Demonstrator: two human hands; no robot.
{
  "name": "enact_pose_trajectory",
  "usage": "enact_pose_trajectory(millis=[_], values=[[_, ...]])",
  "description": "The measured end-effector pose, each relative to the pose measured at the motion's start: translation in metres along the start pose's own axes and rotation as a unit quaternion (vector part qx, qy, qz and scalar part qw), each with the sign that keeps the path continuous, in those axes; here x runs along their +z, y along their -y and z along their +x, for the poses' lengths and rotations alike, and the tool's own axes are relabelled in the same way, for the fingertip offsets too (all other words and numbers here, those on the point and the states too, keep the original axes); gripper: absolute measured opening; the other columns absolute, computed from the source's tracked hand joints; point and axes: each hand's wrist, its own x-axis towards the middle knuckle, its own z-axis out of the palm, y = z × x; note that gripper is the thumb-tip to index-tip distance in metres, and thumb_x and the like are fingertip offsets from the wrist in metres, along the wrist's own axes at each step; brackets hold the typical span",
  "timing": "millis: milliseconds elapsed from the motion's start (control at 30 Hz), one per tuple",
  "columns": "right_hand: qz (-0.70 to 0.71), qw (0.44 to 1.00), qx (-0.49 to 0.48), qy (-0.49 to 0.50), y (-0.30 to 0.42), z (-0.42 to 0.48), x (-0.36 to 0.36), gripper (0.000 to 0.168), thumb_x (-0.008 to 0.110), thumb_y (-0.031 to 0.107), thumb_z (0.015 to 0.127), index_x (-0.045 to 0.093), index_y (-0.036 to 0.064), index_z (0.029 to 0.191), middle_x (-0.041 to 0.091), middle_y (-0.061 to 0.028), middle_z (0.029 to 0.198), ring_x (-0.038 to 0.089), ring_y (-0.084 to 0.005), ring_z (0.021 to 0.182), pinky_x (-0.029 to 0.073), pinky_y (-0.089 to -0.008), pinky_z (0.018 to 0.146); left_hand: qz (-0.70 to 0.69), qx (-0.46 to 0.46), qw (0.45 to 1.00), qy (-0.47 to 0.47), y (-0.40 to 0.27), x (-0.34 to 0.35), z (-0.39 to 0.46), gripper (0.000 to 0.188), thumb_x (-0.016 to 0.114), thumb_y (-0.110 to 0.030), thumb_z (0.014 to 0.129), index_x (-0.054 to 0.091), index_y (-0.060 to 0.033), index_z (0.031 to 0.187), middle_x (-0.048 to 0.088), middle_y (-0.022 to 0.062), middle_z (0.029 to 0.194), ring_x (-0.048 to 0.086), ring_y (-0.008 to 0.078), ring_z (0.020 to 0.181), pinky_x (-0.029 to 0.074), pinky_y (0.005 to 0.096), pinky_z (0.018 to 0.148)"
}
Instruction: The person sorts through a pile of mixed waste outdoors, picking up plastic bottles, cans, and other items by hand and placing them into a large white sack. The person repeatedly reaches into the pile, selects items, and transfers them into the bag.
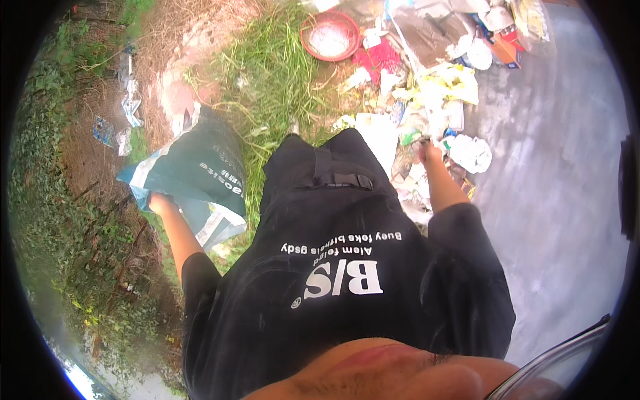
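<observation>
On the left, my left hand point(161, 204) grips the rim of a dark green plastic sack point(210, 160) with white bands and printed writing; the sack's mouth faces me. My right hand point(429, 150) is closed around the lower end of a long pale stick or strip point(422, 90), which reaches up over scattered litter; glare blurs its outline and far end. Below and beside that hand lie crumpled white plastic point(471, 153), green scraps and a flat white sheet point(376, 140). Yellow plastic point(452, 82) lies farther up.
A red basin point(330, 36) sits on the ground beyond cut green grass point(275, 60), next to a red cloth point(378, 59). An orange box point(504, 50) lies among litter at upper right. Grey pavement point(545, 200) runs along the right; leafy plants point(45, 190) cover the left.
</observation>
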Motion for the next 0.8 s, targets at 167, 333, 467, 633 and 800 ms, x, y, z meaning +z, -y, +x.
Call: enact_pose_trajectory(millis=[167,333,467,633,800], values=[[0.069,0.988,-0.081,0.112,0.018,-0.039,0.009,0.025,0.05,0.019,0.087,0.061,0.005,0.105,0.063,-0.0152,0.086,0.061,-0.0223,0.063,0.045,-0.0292,0.05,-0.079,-0.05,0.995,-0.043,-0.029,0.04,-0.02,0.018,0.057,-0.018,0.086,0.058,0.0,0.085,0.058,0.0082,0.073,0.055,0.0202,0.056,0.047,0.0323,0.047],[0.646,0.678,0.24,0.256,0.154,-0.059,-0.056,0.027,0.055,0.021,0.086,0.058,0.002,0.105,0.063,-0.0122,0.096,0.061,-0.0239,0.079,0.049,-0.0364,0.067,-0.056,0.026,0.995,-0.078,-0.032,0.046,-0.044,0.013,0.056,-0.015,0.086,0.056,-0.0017,0.084,0.057,0.0051,0.062,0.055,0.0151,0.049,0.048,0.0264,0.044],[0.632,0.728,0.125,0.235,0.137,-0.022,-0.055,0.03,0.056,0.019,0.085,0.057,-0.001,0.108,0.065,-0.0149,0.094,0.063,-0.0251,0.077,0.049,-0.0346,0.062,-0.058,0.046,0.995,-0.066,-0.031,0.05,-0.072,0.012,0.057,-0.015,0.085,0.057,-0.0039,0.09,0.059,0.0053,0.065,0.056,0.0148,0.049,0.047,0.0255,0.041],[0.727,0.637,0.208,0.148,0.096,0.034,-0.08,0.025,0.054,0.014,0.085,0.057,-0.002,0.104,0.065,-0.0176,0.092,0.065,-0.0252,0.072,0.047,-0.0308,0.053,-0.109,0.033,0.992,-0.063,-0.032,0.04,-0.112,0.015,0.059,-0.016,0.081,0.058,-0.0047,0.091,0.059,0.006,0.068,0.056,0.0157,0.05,0.047,0.0259,0.043],[0.707,0.664,0.206,0.13,0.064,0.062,-0.085,0.024,0.056,0.016,0.083,0.059,-0.002,0.099,0.065,-0.0156,0.087,0.064,-0.0249,0.071,0.048,-0.0313,0.054,-0.134,0.029,0.986,-0.098,-0.005,0.027,-0.121,0.018,0.06,-0.018,0.08,0.058,-0.0043,0.091,0.059,0.0062,0.069,0.056,0.0161,0.052,0.047,0.0257,0.044]])
